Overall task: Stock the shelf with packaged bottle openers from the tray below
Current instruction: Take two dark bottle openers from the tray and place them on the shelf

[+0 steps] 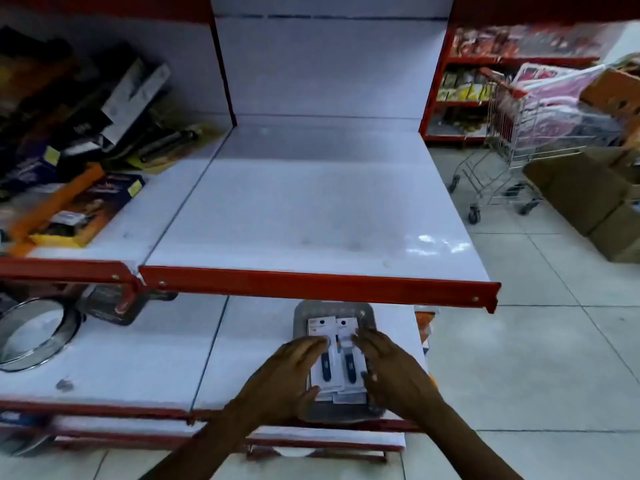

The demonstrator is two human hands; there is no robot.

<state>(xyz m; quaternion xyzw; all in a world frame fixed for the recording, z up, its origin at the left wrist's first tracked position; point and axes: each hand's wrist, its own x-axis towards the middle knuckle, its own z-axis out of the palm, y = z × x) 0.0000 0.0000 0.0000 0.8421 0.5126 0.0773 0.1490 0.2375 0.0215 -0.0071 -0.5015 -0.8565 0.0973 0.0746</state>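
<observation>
Reaching into the tray on the lower shelf

Reaching down, I have both hands on the stacks of packaged bottle openers [334, 358], which lie in the grey tray [346, 414] on the lower shelf [138, 358]. My left hand [287, 375] rests against the left side of the packs, fingers spread over their top and thumb at their near edge; it is not closed around anything. My right hand [388, 368] lies against the right side of the packs, fingers loosely spread over the top card, likewise not clamped. The packs sit in two side-by-side stacks inside the tray, white cards with dark handles showing. Above the tray, the white upper shelf [311, 209] with its red front edge is bare in the middle. Left of the tray on the lower shelf stands a round metal sieve [33, 336]. Right of the tray and farther off, a shopping cart [512, 150] stands on the tiled floor [536, 341].
</observation>
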